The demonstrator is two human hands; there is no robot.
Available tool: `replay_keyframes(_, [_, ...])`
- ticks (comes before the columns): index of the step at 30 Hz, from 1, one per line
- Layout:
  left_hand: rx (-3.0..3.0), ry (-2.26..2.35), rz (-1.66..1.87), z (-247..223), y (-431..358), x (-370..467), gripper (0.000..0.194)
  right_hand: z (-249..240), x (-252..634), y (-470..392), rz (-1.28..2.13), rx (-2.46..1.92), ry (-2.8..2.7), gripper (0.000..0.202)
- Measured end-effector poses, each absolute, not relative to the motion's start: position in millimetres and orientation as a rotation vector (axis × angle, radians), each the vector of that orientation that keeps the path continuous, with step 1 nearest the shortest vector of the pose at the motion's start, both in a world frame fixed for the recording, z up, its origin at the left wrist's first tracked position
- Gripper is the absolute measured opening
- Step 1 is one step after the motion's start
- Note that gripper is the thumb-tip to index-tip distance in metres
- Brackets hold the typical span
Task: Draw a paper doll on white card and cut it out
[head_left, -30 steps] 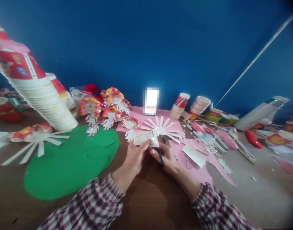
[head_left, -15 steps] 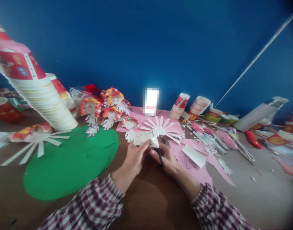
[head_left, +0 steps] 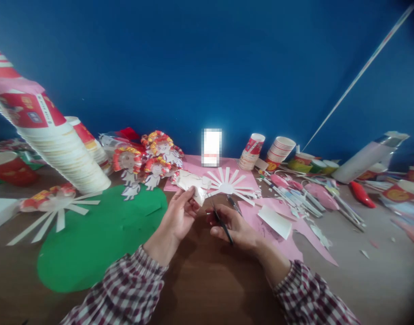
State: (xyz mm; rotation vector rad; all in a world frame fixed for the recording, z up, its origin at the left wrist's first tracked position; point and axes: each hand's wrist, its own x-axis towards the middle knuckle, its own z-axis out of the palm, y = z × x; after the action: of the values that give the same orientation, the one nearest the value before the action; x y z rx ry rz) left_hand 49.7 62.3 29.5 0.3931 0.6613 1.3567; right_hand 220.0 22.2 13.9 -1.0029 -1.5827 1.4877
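My left hand (head_left: 177, 215) pinches a small piece of white paper (head_left: 192, 184) between thumb and fingers; faint dark lines are drawn on it. My right hand (head_left: 234, 228) is closed around the black handles of a pair of scissors (head_left: 221, 222), whose blades point up and to the left, apart from the paper. Just beyond the hands lies a white paper cup cut into spread strips (head_left: 225, 187), on pink paper. Left of the paper stand several cut-out paper figures (head_left: 154, 175) with red and yellow ruffled rings.
A round green sheet (head_left: 101, 243) lies at left, with another strip-cut cup (head_left: 59, 205) at its edge. A tall stack of paper cups (head_left: 67, 153) leans there. Pink paper scraps (head_left: 271, 225), pens (head_left: 304, 198) and a red glue bottle or similar object (head_left: 361, 195) lie at right.
My hands have drawn apart. The left hand has moved left with the paper, and the scissors in my right hand have come away from it, sitting a little lower.
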Motion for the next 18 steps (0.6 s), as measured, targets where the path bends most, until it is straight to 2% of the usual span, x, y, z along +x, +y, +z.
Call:
replay_keyframes(3, [0.381, 0.67, 1.308, 27.6, 64.2, 48.5, 0.014, 14.3, 217.0, 25.3, 1.457, -0.981, -1.416, 0.042])
replay_keyframes(7, [0.437, 0.703, 1.209, 24.1, 60.4, 54.2, 0.015, 12.7, 213.6, 29.0, 1.386, -0.955, -1.225, 0.042])
replay_keyframes(14, [0.752, 0.768, 1.17, 19.5, 51.5, 63.9, 0.034, 13.7, 216.2, 30.0, 1.298, -0.954, -1.025, 0.04])
replay_keyframes(18, [0.787, 0.803, 1.148, 16.4, 50.2, 67.1, 0.036, 9.9, 219.5, 33.1, 1.247, -0.942, -1.03, 0.035])
